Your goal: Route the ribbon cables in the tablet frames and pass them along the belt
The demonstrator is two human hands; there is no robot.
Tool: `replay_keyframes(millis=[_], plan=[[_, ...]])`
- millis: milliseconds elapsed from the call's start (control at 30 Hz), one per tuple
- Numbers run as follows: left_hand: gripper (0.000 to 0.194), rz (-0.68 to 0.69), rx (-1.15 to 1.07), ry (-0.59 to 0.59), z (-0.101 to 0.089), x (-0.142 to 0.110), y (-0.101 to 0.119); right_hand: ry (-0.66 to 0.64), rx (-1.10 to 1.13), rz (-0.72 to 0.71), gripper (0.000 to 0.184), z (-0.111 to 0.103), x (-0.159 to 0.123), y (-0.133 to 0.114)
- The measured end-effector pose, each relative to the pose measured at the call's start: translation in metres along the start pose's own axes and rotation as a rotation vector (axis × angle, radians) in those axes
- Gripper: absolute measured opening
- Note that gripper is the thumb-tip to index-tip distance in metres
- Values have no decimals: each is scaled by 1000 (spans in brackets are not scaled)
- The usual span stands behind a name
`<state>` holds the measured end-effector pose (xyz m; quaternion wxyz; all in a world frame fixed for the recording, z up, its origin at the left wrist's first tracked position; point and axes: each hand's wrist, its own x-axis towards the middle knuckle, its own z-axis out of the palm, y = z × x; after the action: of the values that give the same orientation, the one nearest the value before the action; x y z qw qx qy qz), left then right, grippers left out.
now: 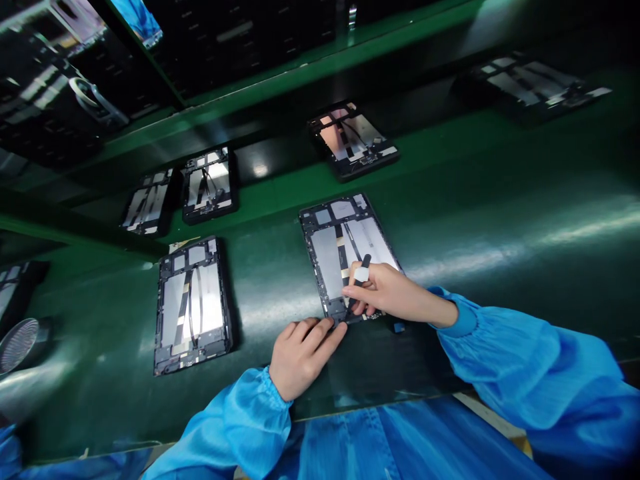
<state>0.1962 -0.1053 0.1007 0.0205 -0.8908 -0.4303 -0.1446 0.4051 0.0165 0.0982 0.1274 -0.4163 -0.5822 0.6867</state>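
An opened tablet (334, 248) lies back-side up on the green belt (500, 220), its metal plate, flat cables and black frame showing. My right hand (390, 293) rests on its near right part, fingers pinched round a thin black tool (359, 280) whose tip touches the tablet's near edge; a white band sits on one finger. My left hand (303, 353) lies just in front of the tablet's near left corner, fingers curled, fingertips pressing on that edge. Both arms wear blue sleeves.
Another opened tablet (193, 303) lies to the left on the belt. Further back lie several more opened tablets (209, 183), (353, 139), (537, 80). A dark rack (60, 80) stands at the upper left. A round metal mesh object (17, 343) sits at the left edge.
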Motion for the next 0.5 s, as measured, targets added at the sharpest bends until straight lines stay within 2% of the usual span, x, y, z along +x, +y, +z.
replay_keyframes(millis=[100,200,333,500], plan=[[31,-12,-6,-12,0,1,0,113,18,-55,24,-7,-11,7],[31,-17,-30,-13,3,0,-1,185,-99,-146,26,-12,-23,16],[32,-33,-59,2,7,-4,-3,200,-239,-243,22,-11,-27,21],[34,-53,-66,18,12,-6,-4,187,-91,-212,21,-9,-22,24]])
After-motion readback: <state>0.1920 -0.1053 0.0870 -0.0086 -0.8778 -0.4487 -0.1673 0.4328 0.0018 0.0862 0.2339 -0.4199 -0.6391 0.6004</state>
